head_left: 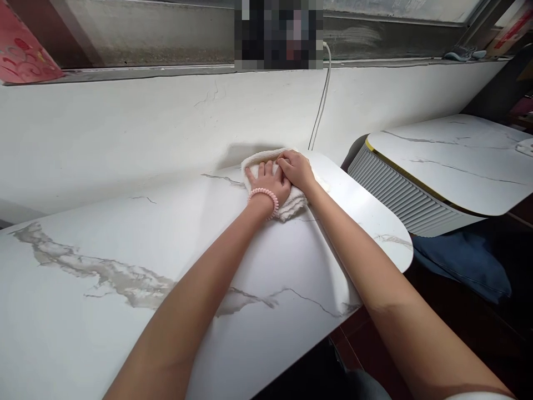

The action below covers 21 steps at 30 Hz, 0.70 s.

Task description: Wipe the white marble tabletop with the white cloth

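Note:
A white cloth (pixel 293 205), folded and looking like a towel, lies on the white marble-patterned table (pixel 125 228) close to the wall. My left hand (pixel 270 183) is flat on top of it, fingers spread, with a pink coil band (pixel 275 204) around the wrist. Just to the right, my right hand (pixel 296 169) has its fingers curled over the cloth's far part, its fingertips close to my left hand. Both arms reach forward across the tabletop, and my hands cover much of the cloth.
Behind the table stands a white wall (pixel 158 122) with a window ledge above. A white cable (pixel 320 111) hangs down it. To the right is a second marble-patterned table (pixel 453 166) with a ribbed side, and dark blue fabric (pixel 466 266) below. A red bag-like item (pixel 25 50) sits on the ledge.

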Available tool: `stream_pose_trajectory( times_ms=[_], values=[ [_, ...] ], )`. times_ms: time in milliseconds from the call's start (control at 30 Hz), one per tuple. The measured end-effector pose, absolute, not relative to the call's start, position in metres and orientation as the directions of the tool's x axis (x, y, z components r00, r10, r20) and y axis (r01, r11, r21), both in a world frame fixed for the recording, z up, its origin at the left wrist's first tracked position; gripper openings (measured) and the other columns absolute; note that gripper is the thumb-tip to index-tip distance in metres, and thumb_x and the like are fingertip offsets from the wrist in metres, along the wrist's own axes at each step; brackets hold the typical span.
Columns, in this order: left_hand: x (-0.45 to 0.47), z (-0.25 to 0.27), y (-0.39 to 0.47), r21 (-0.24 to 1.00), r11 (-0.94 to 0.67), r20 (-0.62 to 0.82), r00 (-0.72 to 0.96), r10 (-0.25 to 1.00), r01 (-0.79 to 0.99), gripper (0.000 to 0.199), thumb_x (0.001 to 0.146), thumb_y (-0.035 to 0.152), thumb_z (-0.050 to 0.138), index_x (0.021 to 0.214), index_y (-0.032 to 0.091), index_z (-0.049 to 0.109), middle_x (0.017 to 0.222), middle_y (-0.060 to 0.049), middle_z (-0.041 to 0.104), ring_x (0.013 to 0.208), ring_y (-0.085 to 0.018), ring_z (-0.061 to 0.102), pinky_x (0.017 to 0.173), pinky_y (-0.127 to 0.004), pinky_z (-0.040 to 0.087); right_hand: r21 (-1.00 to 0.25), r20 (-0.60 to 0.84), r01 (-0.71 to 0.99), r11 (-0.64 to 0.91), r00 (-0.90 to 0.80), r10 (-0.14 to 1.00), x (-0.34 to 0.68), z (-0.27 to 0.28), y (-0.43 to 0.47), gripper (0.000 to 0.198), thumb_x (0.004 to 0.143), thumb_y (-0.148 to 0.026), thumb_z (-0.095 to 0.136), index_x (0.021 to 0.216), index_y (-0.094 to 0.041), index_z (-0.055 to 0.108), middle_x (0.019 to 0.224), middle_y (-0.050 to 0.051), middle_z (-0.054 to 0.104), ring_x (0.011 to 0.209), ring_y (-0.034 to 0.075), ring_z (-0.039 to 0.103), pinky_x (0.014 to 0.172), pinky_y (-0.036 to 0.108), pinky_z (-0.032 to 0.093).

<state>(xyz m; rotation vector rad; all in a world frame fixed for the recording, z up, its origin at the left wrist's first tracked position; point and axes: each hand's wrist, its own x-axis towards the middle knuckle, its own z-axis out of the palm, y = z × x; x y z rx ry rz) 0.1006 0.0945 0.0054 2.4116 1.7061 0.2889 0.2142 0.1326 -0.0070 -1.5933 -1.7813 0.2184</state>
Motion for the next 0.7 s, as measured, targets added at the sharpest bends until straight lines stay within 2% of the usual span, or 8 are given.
stream_pose_trajectory(
  times_ms=[333,700],
  values=[
    [0.101,0.002,0.113,0.206,-0.232,0.091,0.218,0.972,0.951,0.061,0.095,0.032,0.015,0.151,0.014,0.031,0.158,-0.013,0.029,0.147,-0.030,0.020,0.117,-0.064,0.005,-0.517,0.356,0.804,0.294,-0.111,0.928,0.206,0.000,0.165,0.019,0.085,-0.023,0.045,0.087,-0.020,0.063,0.106,0.006,0.066,0.105,0.025,0.057,0.098,0.043,0.039],
    [0.093,0.005,0.062,0.178,-0.170,0.067,0.161,0.985,0.969,0.061,0.096,0.030,0.016,0.153,0.011,0.025,0.160,-0.013,0.024,0.148,-0.032,0.017,0.116,-0.066,0.007,-0.493,0.340,0.786,0.374,-0.222,0.914,0.195,0.001,0.116,0.020,0.087,-0.022,0.043,0.094,-0.020,0.062,0.109,0.007,0.066,0.108,0.025,0.054,0.101,0.042,0.036]
  ],
)
